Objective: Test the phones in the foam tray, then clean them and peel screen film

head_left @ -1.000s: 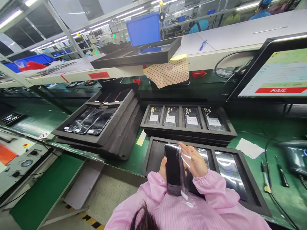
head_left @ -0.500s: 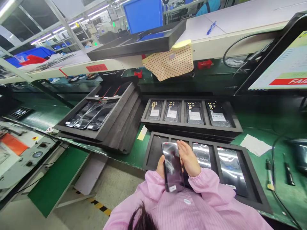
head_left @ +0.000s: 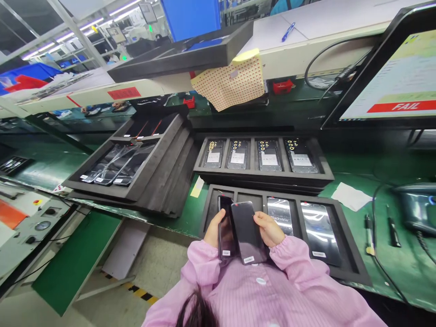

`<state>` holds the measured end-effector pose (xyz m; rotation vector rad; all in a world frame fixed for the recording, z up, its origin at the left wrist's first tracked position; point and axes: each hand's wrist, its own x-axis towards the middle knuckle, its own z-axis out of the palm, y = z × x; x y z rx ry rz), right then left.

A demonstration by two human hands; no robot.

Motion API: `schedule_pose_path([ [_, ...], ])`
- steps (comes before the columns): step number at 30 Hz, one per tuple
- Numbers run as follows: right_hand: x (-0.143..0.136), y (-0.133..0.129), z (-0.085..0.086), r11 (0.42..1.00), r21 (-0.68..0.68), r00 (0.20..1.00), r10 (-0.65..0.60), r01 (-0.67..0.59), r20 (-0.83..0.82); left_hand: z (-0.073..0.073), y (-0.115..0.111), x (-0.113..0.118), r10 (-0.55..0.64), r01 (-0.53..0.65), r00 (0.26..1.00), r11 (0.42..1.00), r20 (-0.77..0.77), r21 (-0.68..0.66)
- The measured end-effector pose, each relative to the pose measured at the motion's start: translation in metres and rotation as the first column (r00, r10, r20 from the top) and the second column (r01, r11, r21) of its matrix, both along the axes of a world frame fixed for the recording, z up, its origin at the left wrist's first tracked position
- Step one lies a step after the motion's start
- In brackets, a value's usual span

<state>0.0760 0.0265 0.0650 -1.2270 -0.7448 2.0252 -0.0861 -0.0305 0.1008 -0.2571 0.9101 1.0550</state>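
Note:
My left hand (head_left: 213, 227) is closed on the edge of a dark phone (head_left: 226, 236) with a white label at its lower end. Between thumb and fingers, my right hand (head_left: 269, 228) grips a second dark phone (head_left: 248, 236), also labelled at the bottom. The two phones lie side by side, their edges meeting or slightly overlapping, in front of my chest. Beneath and behind them is a black foam tray (head_left: 354, 254). In its right compartments lie a phone marked Blackview (head_left: 279, 215) and another glossy phone (head_left: 320, 231).
Behind stands a black tray (head_left: 264, 173) holding several opened phone bodies. Stacked trays (head_left: 163, 181) with wrapped phones are at left. At right are a white cloth (head_left: 351, 196), a screwdriver (head_left: 394, 229), a cable and a monitor (head_left: 395, 77) reading FAIL.
The single phone seen between my hands has become two, one in each hand, fanned apart. My right hand has moved from the phone's face to its right edge. The view has shifted slightly.

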Motion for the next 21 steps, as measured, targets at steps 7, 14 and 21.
schedule_pose_path([
  [7,-0.001,0.030,-0.027,0.982,0.159,0.919,-0.157,0.105,0.361,0.008,-0.001,-0.017,0.149,-0.147,0.987,0.989,-0.060,0.024],
  [14,-0.008,0.022,0.002,0.924,0.372,0.870,-0.115,-0.083,0.479,0.010,-0.003,-0.009,0.006,-0.021,0.993,0.991,0.116,0.131],
  [21,-0.014,0.033,0.057,0.699,0.590,0.861,0.072,-0.404,0.503,0.018,0.004,0.019,-0.279,0.204,0.933,0.930,0.225,0.306],
])
